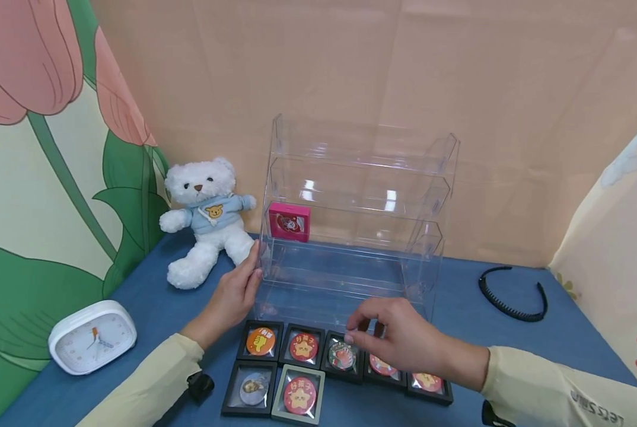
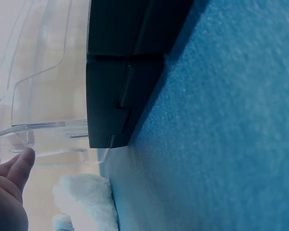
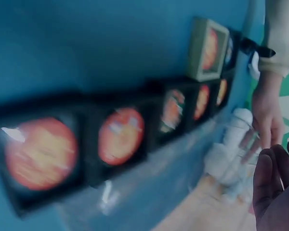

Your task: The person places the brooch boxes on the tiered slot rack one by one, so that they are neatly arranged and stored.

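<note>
Clear plastic rack: upright on blue table; pink box at left end of one shelf.
Badge cases: in front of rack; back row five black, front row one black plus one pale green case.
Left hand: fingers fairly straight, touching rack's left side.
Right hand: over back row, fingers bent, narrow gap to thumb, nothing visible in it.
Teddy bear: just left of rack.

Blue-covered table beneath white teddy bear, clock, clear tiered rack, black headband and boxed badges.
</note>
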